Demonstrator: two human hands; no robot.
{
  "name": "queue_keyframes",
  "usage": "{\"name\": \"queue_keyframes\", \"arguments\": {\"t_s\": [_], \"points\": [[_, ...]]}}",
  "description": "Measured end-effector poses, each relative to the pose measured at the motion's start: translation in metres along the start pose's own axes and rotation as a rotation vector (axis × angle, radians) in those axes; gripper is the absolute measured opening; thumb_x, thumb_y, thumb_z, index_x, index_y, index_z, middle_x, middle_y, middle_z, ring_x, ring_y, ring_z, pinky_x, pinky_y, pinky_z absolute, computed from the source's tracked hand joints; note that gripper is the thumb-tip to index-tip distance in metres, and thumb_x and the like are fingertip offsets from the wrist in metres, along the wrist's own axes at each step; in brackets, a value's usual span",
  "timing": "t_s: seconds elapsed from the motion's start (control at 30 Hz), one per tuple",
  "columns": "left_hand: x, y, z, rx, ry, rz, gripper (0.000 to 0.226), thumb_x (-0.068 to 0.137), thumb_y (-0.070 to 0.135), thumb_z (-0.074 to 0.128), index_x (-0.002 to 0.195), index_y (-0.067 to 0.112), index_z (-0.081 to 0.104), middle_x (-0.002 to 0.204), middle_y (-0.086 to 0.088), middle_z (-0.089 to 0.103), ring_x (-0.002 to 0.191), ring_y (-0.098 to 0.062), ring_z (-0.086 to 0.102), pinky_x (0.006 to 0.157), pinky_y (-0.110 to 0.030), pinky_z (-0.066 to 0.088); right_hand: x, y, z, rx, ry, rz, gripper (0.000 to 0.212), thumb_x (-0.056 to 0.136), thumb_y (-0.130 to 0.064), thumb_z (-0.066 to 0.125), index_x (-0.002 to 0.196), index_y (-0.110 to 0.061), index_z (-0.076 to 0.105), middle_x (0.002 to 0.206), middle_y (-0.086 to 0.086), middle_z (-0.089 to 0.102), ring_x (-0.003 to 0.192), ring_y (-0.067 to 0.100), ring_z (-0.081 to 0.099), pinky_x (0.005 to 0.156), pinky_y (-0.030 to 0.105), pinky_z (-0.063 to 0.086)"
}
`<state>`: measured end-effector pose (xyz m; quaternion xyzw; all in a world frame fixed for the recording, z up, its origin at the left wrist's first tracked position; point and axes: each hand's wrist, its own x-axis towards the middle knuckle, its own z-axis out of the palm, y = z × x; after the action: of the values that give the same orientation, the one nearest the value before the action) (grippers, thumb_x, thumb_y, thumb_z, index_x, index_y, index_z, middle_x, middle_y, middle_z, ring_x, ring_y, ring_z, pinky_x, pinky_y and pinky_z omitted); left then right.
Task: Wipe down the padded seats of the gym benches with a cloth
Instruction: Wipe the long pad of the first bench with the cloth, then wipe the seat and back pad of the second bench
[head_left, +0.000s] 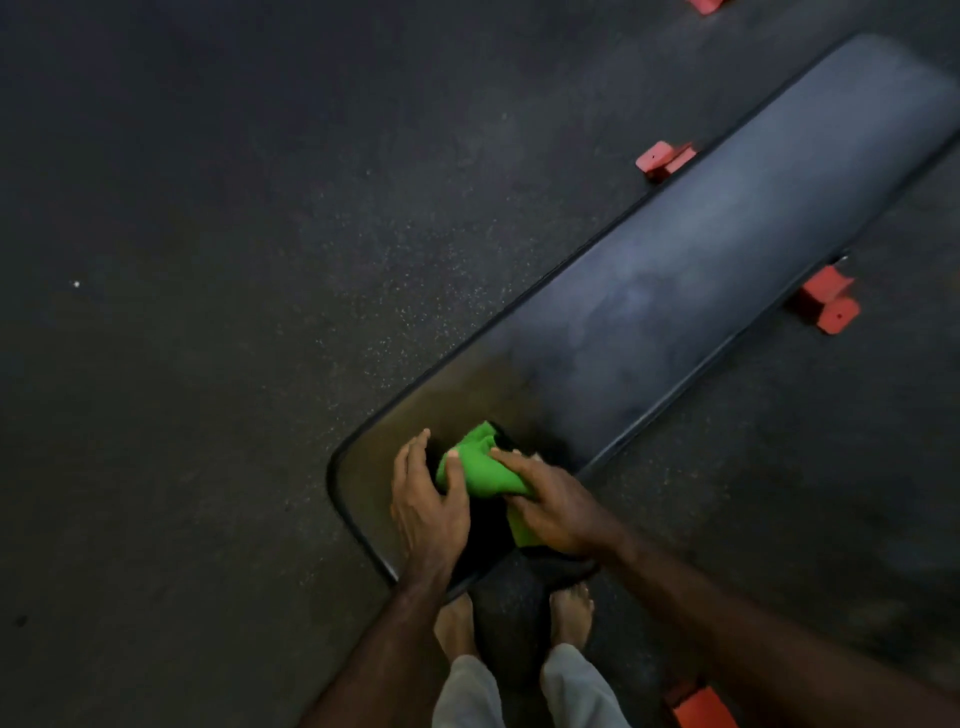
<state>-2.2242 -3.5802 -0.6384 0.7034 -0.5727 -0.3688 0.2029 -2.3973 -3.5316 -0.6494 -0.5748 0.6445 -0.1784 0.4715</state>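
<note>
- Padded bench seat (675, 291): a long dark pad running diagonally from the lower centre to the upper right, with rounded corners and a dull sheen along its middle.
- Green cloth (480, 470): bunched on the near end of the pad, between the two hands and touching both.
- Left hand (428, 506): fingers curled over the left side of the cloth, thumb lying on the green fabric; the fingertips reach the pad just beyond it.
- Right hand (553, 506): fingers bent and closed on the right side of the cloth, a fold of green showing below the palm.
- Red frame feet (826, 304): bracket-like ends of the bench frame stand on the floor on both sides of the pad and at the lower right.
- Speckled rubber floor (208, 312): dark, surrounding the bench.
- Bare feet (457, 626): planted at the near end of the bench, below pale trouser legs (467, 693).
- No container appears in view.
</note>
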Motion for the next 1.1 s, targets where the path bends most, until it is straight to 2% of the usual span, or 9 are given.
{"name": "queue_keyframes", "arguments": {"t_s": [0.07,0.1,0.2,0.3,0.4,0.6,0.77,0.87,1.1], "points": [[-0.017,0.027,-0.01,-0.071,-0.058,0.033,0.046,0.103,0.038,0.056,0.143,0.015,0.057,0.138,-0.001,0.06,0.126,-0.014,0.055,0.104,-0.027,0.041,-0.025,-0.017,-0.017,0.14,0.067,0.141,0.062,0.095,-0.009,0.064,0.152,-0.026,0.047,0.142,-0.008,0.055,0.126,-0.001,0.049,0.099,-0.002,0.029],[-0.026,0.05,-0.016,-0.088,-0.099,0.038,0.044,0.104,0.036,0.055,0.143,0.017,0.057,0.138,0.002,0.06,0.126,-0.012,0.055,0.105,-0.027,0.041,-0.04,-0.027,-0.029,0.209,0.118,0.186,0.062,0.094,-0.008,0.065,0.151,-0.028,0.049,0.139,-0.01,0.056,0.122,-0.004,0.049,0.096,-0.002,0.032],[-0.047,0.11,-0.028,-0.154,-0.227,-0.027,0.04,0.105,0.04,0.053,0.139,0.021,0.06,0.135,0.005,0.062,0.124,-0.013,0.057,0.107,-0.031,0.043,-0.077,-0.058,-0.066,0.323,0.244,0.227,0.061,0.09,-0.014,0.068,0.146,-0.031,0.055,0.141,-0.008,0.061,0.126,0.002,0.055,0.11,0.024,0.044],[-0.075,0.182,-0.042,-0.274,-0.381,-0.159,0.042,0.095,0.048,0.065,0.126,0.021,0.068,0.122,-0.002,0.071,0.114,-0.019,0.066,0.099,-0.038,0.053,-0.122,-0.097,-0.107,0.4,0.337,0.307,0.058,0.087,-0.014,0.069,0.141,-0.033,0.061,0.133,-0.011,0.066,0.119,0.0,0.059,0.1,0.018,0.045],[-0.109,0.241,-0.052,-0.452,-0.471,-0.207,0.053,0.077,0.05,0.077,0.119,0.019,0.073,0.111,-0.002,0.077,0.102,-0.015,0.073,0.078,-0.03,0.06,-0.164,-0.13,-0.142,0.449,0.421,0.286,0.063,0.077,-0.033,0.067,0.137,-0.045,0.058,0.126,-0.013,0.071,0.117,0.007,0.065,0.099,0.031,0.052],[-0.171,0.315,-0.081,-0.562,-0.495,-0.172,0.016,0.089,0.021,0.077,0.105,0.017,0.077,0.098,0.0,0.08,0.099,-0.023,0.075,0.092,-0.047,0.06,-0.235,-0.167,-0.197,0.575,0.6,0.21,0.074,0.068,-0.041,0.082,0.137,-0.021,0.065,0.13,-0.006,0.07,0.121,0.006,0.064,0.105,0.031,0.051],[-0.214,0.377,-0.103,-0.645,-0.6,-0.049,0.048,0.067,0.044,0.082,0.105,0.015,0.078,0.1,-0.006,0.08,0.099,-0.028,0.075,0.091,-0.046,0.059,-0.292,-0.197,-0.243,0.775,1.025,0.211,0.03,0.086,-0.01,0.078,0.116,-0.008,0.073,0.114,0.004,0.076,0.107,0.013,0.069,0.092,0.017,0.051],[-0.228,0.416,-0.106,-0.628,-0.686,0.018,0.054,0.062,0.049,0.082,0.099,0.01,0.078,0.096,-0.007,0.08,0.093,-0.025,0.076,0.084,-0.04,0.06,-0.316,-0.212,-0.259,0.839,1.173,0.227,0.021,0.095,-0.011,0.07,0.116,-0.01,0.074,0.106,-0.002,0.076,0.091,-0.002,0.067,0.08,0.009,0.049],[-0.268,0.467,-0.127,-0.568,-0.994,0.231,0.021,0.093,0.021,0.073,0.105,0.005,0.075,0.095,-0.011,0.079,0.087,-0.023,0.074,0.08,-0.036,0.059,-0.378,-0.261,-0.26,1.059,1.373,0.243,0.02,0.101,-0.027,0.063,0.104,-0.014,0.077,0.098,0.002,0.079,0.086,0.011,0.071,0.068,0.02,0.055]]}}
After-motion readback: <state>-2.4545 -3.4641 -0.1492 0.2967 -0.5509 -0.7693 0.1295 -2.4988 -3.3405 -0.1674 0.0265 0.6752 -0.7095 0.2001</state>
